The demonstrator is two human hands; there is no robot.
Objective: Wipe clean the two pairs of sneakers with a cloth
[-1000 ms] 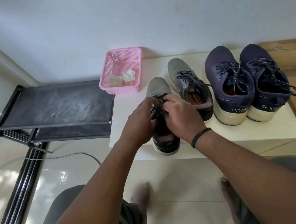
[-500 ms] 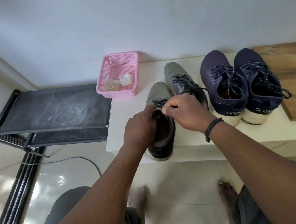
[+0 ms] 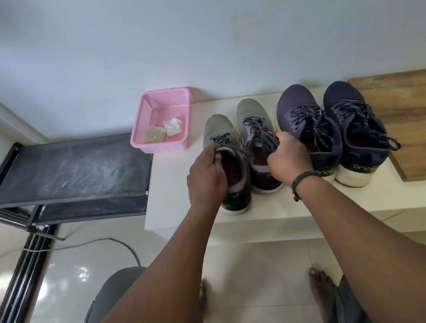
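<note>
On a low white ledge (image 3: 178,194) against the wall, two grey sneakers stand side by side. The left hand (image 3: 206,181) grips the collar of the left grey sneaker (image 3: 220,132), fingers curled inside. The right hand (image 3: 288,158) pinches the tongue and laces of the right grey sneaker (image 3: 253,116). Just right stands a navy pair (image 3: 330,121). Left, a pink basket (image 3: 159,108) holds two crumpled cloths (image 3: 164,131).

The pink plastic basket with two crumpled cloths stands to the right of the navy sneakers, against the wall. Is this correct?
Not quite. In the head view the pink plastic basket with two crumpled cloths stands left of the grey sneakers, far from the navy sneakers. It is against the wall.
</note>
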